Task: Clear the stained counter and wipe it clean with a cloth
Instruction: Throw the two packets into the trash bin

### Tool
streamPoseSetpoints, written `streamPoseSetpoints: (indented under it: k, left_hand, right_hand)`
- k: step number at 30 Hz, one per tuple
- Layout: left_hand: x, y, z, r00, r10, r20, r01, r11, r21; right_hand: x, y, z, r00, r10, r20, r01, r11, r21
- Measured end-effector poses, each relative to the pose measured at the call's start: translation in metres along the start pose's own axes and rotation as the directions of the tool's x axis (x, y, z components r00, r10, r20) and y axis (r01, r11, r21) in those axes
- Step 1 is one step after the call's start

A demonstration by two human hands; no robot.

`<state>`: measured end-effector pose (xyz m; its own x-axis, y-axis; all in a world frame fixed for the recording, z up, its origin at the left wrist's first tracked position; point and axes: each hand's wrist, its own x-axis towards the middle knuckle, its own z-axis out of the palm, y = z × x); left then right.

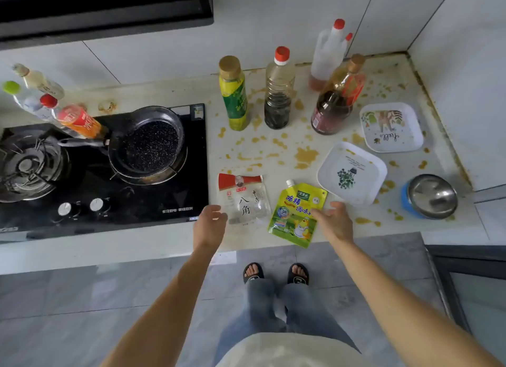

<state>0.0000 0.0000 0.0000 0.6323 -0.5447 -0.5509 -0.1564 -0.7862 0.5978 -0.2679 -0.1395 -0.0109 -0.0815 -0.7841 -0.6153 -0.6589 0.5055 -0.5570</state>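
Observation:
The pale counter (279,172) is spotted with yellow-brown stains. Near its front edge lie a clear spice packet (243,199) with a red top and a yellow-green spouted seasoning pouch (297,213). My left hand (209,223) hovers at the left edge of the spice packet, fingers relaxed, holding nothing. My right hand (332,220) reaches to the right edge of the pouch, fingers loosely spread; whether it touches is unclear. Behind stand a green-yellow bottle (234,95), a dark sauce bottle (279,90), a brown bottle (338,98) and a white jug (328,54). No cloth is in view.
Two square white plates (351,173) (391,127) and a steel bowl in a blue holder (430,197) sit at the right. A black gas hob (153,202) on the left carries a dark frying pan (147,145). Several bottles (74,117) stand behind the hob. A tiled wall corner closes the right side.

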Motion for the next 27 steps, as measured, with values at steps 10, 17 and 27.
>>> streamPoseSetpoints:
  k: [10, 17, 27]
  left_hand:
    - [0.043, 0.022, 0.03, 0.987, -0.08, -0.142, 0.096, 0.99, 0.106]
    - [0.048, 0.019, 0.039, 0.987, -0.123, -0.103, 0.131, 0.988, 0.079]
    - [0.042, 0.002, 0.027, 0.993, -0.093, 0.078, 0.111, 0.956, -0.271]
  right_hand:
    - [0.008, -0.027, 0.029, 0.99, 0.022, -0.138, -0.051, 0.976, -0.211]
    - [0.017, -0.021, 0.04, 0.99, 0.074, -0.12, -0.085, 0.992, -0.09]
    - [0.016, -0.015, 0.041, 0.999, -0.042, 0.018, 0.036, 0.967, 0.253]
